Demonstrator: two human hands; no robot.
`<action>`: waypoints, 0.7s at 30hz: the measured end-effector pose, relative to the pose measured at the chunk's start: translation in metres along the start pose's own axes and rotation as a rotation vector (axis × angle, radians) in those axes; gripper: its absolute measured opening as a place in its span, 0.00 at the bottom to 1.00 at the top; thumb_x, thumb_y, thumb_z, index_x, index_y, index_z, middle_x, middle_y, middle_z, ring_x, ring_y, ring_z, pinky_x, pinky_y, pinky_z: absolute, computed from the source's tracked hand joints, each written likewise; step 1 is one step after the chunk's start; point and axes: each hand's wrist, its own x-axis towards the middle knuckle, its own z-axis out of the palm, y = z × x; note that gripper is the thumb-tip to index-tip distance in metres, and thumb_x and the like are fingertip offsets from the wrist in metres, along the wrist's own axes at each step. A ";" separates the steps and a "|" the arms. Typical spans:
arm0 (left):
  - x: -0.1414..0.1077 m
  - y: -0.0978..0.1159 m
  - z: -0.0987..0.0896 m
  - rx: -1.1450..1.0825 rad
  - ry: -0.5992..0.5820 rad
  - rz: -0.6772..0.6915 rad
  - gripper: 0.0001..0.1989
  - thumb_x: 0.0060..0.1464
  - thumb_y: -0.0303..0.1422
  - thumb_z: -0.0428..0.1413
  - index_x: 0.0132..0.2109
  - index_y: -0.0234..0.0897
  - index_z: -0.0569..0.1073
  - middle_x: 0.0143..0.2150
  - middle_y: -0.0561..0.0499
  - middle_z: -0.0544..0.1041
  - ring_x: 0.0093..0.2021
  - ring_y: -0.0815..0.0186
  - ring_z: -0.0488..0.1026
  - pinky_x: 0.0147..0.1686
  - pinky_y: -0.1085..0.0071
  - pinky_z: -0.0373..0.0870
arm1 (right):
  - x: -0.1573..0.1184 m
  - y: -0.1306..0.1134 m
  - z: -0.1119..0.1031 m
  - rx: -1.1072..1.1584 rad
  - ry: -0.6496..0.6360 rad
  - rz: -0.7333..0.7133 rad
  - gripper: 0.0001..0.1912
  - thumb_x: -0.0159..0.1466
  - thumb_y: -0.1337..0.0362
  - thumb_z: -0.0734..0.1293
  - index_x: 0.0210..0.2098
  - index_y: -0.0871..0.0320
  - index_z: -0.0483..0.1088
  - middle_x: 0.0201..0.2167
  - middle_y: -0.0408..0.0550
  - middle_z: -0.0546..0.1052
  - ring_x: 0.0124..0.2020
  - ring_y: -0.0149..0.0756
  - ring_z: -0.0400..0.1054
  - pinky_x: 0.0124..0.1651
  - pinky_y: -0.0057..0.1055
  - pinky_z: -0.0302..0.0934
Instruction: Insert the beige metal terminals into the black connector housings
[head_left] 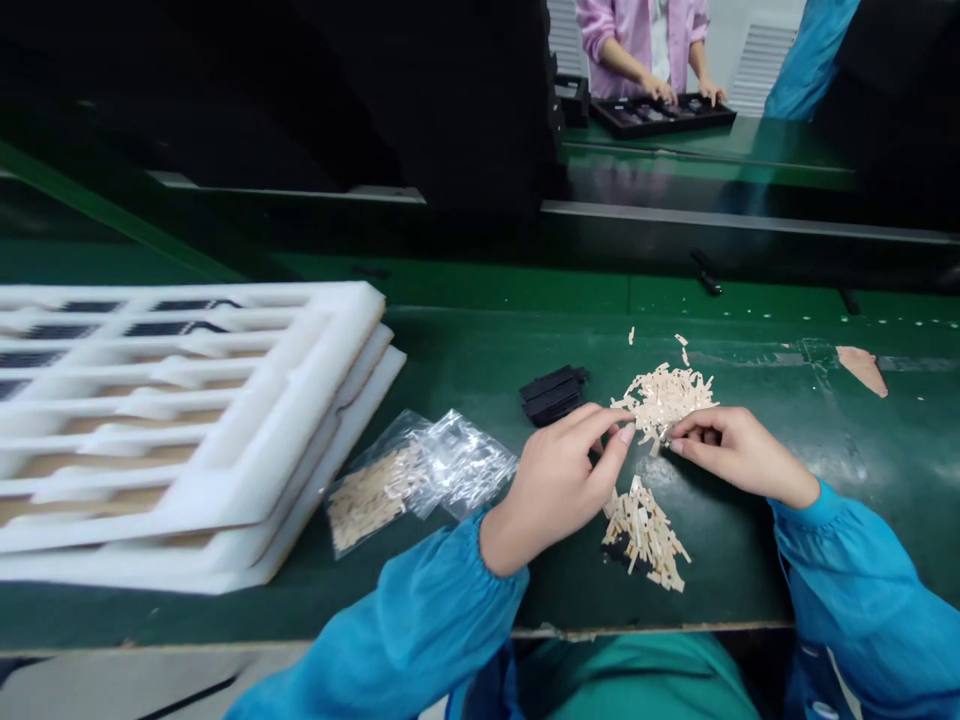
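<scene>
A heap of small flat beige pieces (671, 393) lies on the green table in front of me. At its left edge is my left hand (574, 460), thumb and forefinger brought together; anything between the tips is too small to make out. My right hand (739, 450) pinches at the heap's lower right side, its other fingers curled, and what it grips is hidden. Nearer to me is a second pile of beige strips (641, 530), with something dark under it. Beyond my left hand sits a stack of black strips (553, 393).
White foam trays (315, 400) are stacked at the left, with black parts in some slots. Clear plastic bags (457, 460), one with beige pieces inside, lie beside them. A tan scrap (862, 370) is at the right. Across the bench, a person in pink handles a black tray (660, 118).
</scene>
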 end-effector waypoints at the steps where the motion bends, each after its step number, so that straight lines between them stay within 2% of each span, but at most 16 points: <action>1: 0.001 0.000 -0.002 0.006 -0.006 -0.004 0.10 0.67 0.33 0.52 0.46 0.38 0.79 0.35 0.52 0.76 0.32 0.67 0.73 0.33 0.69 0.67 | -0.002 -0.002 0.003 -0.049 -0.056 -0.026 0.06 0.66 0.61 0.71 0.39 0.56 0.81 0.26 0.42 0.76 0.26 0.33 0.66 0.31 0.30 0.58; 3: 0.003 0.001 -0.006 0.017 -0.054 -0.008 0.10 0.67 0.32 0.52 0.41 0.38 0.79 0.32 0.52 0.76 0.32 0.66 0.72 0.33 0.69 0.65 | -0.005 -0.006 0.009 -0.130 -0.155 -0.077 0.05 0.65 0.65 0.73 0.41 0.55 0.81 0.24 0.39 0.75 0.24 0.32 0.65 0.30 0.29 0.56; 4: 0.004 0.002 -0.009 0.029 -0.117 -0.003 0.10 0.66 0.32 0.53 0.39 0.37 0.79 0.31 0.53 0.75 0.31 0.66 0.72 0.31 0.69 0.64 | -0.005 -0.008 0.012 -0.173 -0.192 -0.099 0.06 0.65 0.66 0.74 0.42 0.54 0.80 0.24 0.38 0.75 0.24 0.31 0.65 0.30 0.28 0.54; 8: 0.004 0.003 -0.015 0.140 -0.517 0.084 0.14 0.63 0.36 0.59 0.29 0.37 0.74 0.24 0.55 0.72 0.25 0.68 0.69 0.25 0.69 0.55 | -0.004 -0.015 0.024 -0.323 -0.216 -0.133 0.11 0.65 0.67 0.75 0.47 0.53 0.78 0.25 0.37 0.75 0.25 0.31 0.66 0.30 0.29 0.50; 10: 0.001 0.003 -0.012 0.222 -0.620 0.122 0.19 0.62 0.41 0.62 0.26 0.36 0.72 0.24 0.54 0.73 0.24 0.67 0.70 0.24 0.68 0.52 | -0.004 -0.018 0.030 -0.369 -0.189 -0.135 0.13 0.65 0.67 0.75 0.49 0.53 0.76 0.26 0.38 0.76 0.26 0.32 0.67 0.30 0.29 0.49; 12: -0.001 0.000 -0.006 0.309 -0.645 0.133 0.22 0.60 0.46 0.63 0.25 0.35 0.71 0.25 0.52 0.75 0.25 0.64 0.72 0.24 0.68 0.52 | -0.003 -0.020 0.034 -0.412 -0.164 -0.144 0.12 0.66 0.65 0.74 0.49 0.53 0.75 0.26 0.38 0.76 0.27 0.33 0.68 0.30 0.29 0.47; 16: -0.005 -0.007 0.005 0.406 -0.652 0.118 0.24 0.58 0.51 0.64 0.26 0.35 0.72 0.25 0.50 0.76 0.26 0.61 0.74 0.25 0.69 0.55 | -0.002 -0.023 0.041 -0.463 -0.130 -0.146 0.06 0.66 0.67 0.72 0.42 0.54 0.75 0.23 0.38 0.74 0.26 0.33 0.66 0.29 0.30 0.44; 18: -0.007 -0.009 0.007 0.405 -0.634 0.106 0.24 0.57 0.50 0.64 0.26 0.36 0.72 0.24 0.50 0.75 0.26 0.61 0.73 0.25 0.69 0.56 | -0.001 -0.023 0.040 -0.409 -0.128 -0.116 0.05 0.64 0.70 0.72 0.38 0.55 0.74 0.21 0.36 0.72 0.24 0.31 0.64 0.28 0.29 0.44; 21: -0.008 -0.010 0.008 0.395 -0.598 0.117 0.24 0.56 0.50 0.66 0.25 0.36 0.70 0.22 0.51 0.73 0.24 0.62 0.72 0.23 0.69 0.54 | 0.001 -0.019 0.034 -0.205 -0.138 -0.044 0.05 0.61 0.71 0.71 0.32 0.56 0.72 0.19 0.34 0.68 0.21 0.29 0.60 0.27 0.27 0.48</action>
